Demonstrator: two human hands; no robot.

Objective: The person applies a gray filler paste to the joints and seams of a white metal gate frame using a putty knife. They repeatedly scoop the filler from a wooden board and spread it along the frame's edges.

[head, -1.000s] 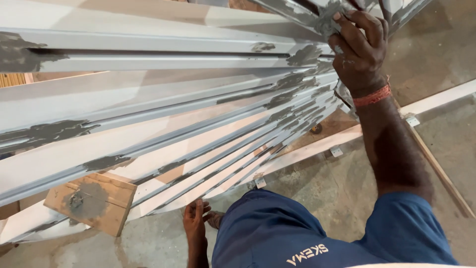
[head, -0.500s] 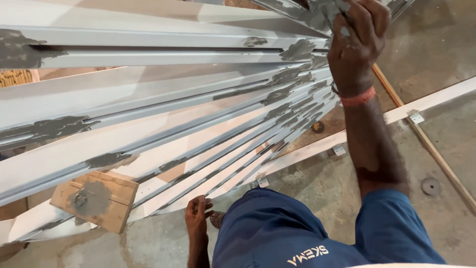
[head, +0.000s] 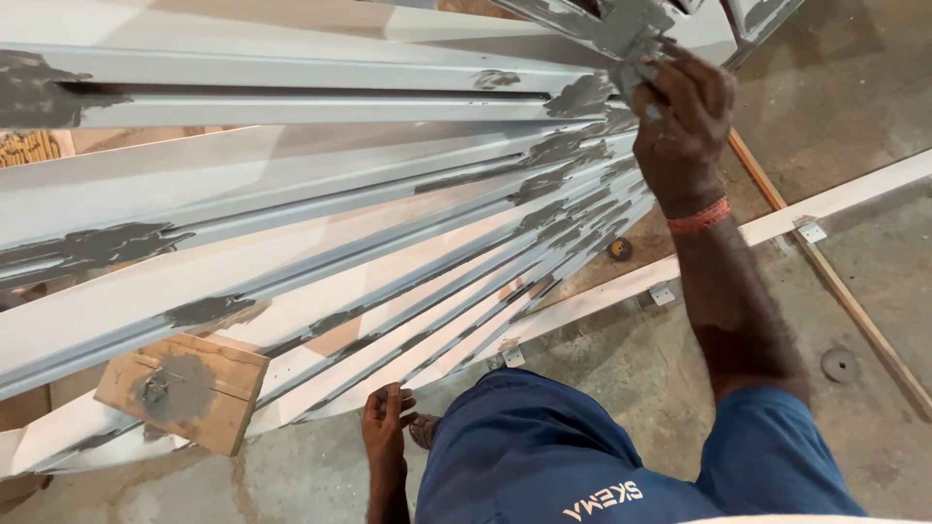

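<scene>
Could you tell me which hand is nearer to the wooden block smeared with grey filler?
Left. The left hand rests just right of the wooden block; the right hand works far up the frame.

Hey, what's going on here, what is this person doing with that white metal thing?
A person stands over a white metal gate frame made of long parallel bars, patched in many spots with grey filler. The right hand is raised to the upper end of the bars, pressing grey filler onto a joint. The left hand rests low on the bottom edge of the frame. A wooden board smeared with the same grey filler sits on the bars at lower left.
</scene>
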